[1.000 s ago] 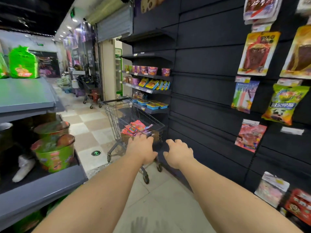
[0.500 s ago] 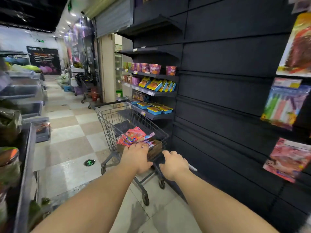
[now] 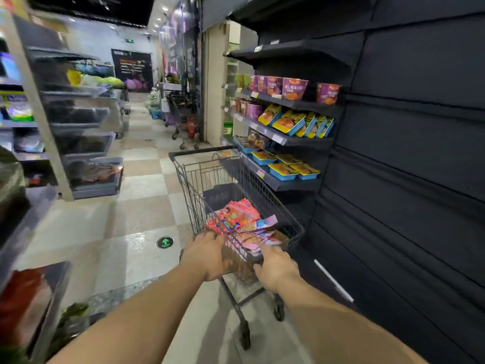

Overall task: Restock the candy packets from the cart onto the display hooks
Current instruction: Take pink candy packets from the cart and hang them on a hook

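A grey wire shopping cart [image 3: 204, 177] stands in the aisle just ahead of me, close to the black wall on the right. A pile of pink and red candy packets [image 3: 237, 222] lies in a brown box at its near end. My left hand [image 3: 210, 256] grips the cart's near rim on the left side. My right hand [image 3: 277, 266] grips the same rim on the right, fingers curled over the wire. No display hooks or hanging packets are in view.
Black slatted wall panels [image 3: 409, 158] fill the right. Dark shelves [image 3: 288, 143] beyond the cart carry purple cups and blue and yellow trays. Blurred grey shelving [image 3: 78, 153] lines the left. Another cart [image 3: 183, 114] stands far down the tiled aisle.
My view has swung left, so the hanging packets on the right wall have left the frame. The cart is nearer, and both hands now hold its near rim.
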`<state>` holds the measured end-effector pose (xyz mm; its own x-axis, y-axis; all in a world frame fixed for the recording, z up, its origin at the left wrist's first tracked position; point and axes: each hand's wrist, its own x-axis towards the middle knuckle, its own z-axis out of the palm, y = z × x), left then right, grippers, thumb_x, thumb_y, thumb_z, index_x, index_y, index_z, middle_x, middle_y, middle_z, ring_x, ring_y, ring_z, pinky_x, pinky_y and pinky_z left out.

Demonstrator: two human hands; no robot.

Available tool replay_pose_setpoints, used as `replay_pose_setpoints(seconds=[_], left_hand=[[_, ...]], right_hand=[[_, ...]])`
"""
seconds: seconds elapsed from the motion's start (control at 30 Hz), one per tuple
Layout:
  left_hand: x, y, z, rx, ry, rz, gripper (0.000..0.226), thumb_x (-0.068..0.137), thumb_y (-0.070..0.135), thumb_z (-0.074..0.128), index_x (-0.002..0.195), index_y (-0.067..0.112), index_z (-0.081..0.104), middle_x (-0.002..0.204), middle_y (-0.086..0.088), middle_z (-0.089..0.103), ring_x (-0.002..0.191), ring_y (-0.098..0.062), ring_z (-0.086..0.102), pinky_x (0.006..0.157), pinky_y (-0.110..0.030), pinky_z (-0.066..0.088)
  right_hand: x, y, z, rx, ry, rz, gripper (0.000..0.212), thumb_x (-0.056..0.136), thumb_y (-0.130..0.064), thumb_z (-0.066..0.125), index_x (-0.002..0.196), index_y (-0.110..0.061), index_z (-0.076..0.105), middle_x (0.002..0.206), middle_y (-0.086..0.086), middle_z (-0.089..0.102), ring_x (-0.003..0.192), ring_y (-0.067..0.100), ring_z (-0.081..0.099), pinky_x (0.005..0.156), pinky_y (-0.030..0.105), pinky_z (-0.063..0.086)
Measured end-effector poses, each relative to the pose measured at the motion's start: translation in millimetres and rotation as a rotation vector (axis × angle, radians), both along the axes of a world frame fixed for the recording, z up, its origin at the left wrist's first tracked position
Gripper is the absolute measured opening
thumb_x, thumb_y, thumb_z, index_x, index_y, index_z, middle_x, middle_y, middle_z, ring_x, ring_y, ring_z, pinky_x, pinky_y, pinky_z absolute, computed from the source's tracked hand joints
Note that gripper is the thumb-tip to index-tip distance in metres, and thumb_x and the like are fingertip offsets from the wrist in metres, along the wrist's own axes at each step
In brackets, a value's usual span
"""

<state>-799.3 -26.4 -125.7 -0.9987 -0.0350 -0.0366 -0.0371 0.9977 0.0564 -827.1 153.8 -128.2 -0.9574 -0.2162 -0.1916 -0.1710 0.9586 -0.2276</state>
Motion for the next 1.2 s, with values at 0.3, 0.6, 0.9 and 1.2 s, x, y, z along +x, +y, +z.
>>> replay_pose_setpoints(seconds=[0.3,0.6,0.9,1.2], left_hand=[[-140,-84,-28,0.025,-0.047,-0.019,0.063,0.092,0.055,0.053,0.143,0.02,0.042,0.141,-0.009,0.048,0.134,-0.03,0.041,0.112,-0.044,0.032],[-264,-139,-65,0.042,-0.118,-0.104,0.06,0.088,0.046,0.056,0.143,0.026,0.044,0.143,-0.007,0.05,0.134,-0.028,0.043,0.112,-0.046,0.034],[-392,-132,-105,-0.032,-0.184,-0.182,0.072,0.091,0.06,0.05,0.152,0.025,0.033,0.155,-0.007,0.038,0.144,-0.03,0.033,0.119,-0.051,0.024],[-507,-133,-143,0.076,-0.306,-0.118,0.076,0.088,0.06,0.051,0.155,0.031,0.028,0.152,-0.005,0.044,0.138,-0.031,0.041,0.112,-0.047,0.036]], right_hand=[[-148,-78,-33,0.003,-0.01,-0.038,0.049,0.097,-0.037,0.048,0.142,-0.022,0.039,0.139,0.011,0.051,0.126,0.032,0.049,0.099,0.041,0.043],[-261,-133,-70,-0.03,-0.065,-0.13,0.059,0.097,-0.043,0.052,0.15,-0.024,0.032,0.142,0.009,0.049,0.127,0.029,0.05,0.098,0.039,0.047],[-382,-129,-115,-0.002,-0.148,-0.171,0.056,0.095,-0.036,0.055,0.146,-0.021,0.037,0.135,0.012,0.051,0.122,0.03,0.051,0.097,0.04,0.049],[-482,-116,-150,-0.024,-0.269,-0.223,0.061,0.098,-0.04,0.053,0.152,-0.025,0.03,0.143,0.012,0.047,0.123,0.032,0.053,0.096,0.039,0.05]])
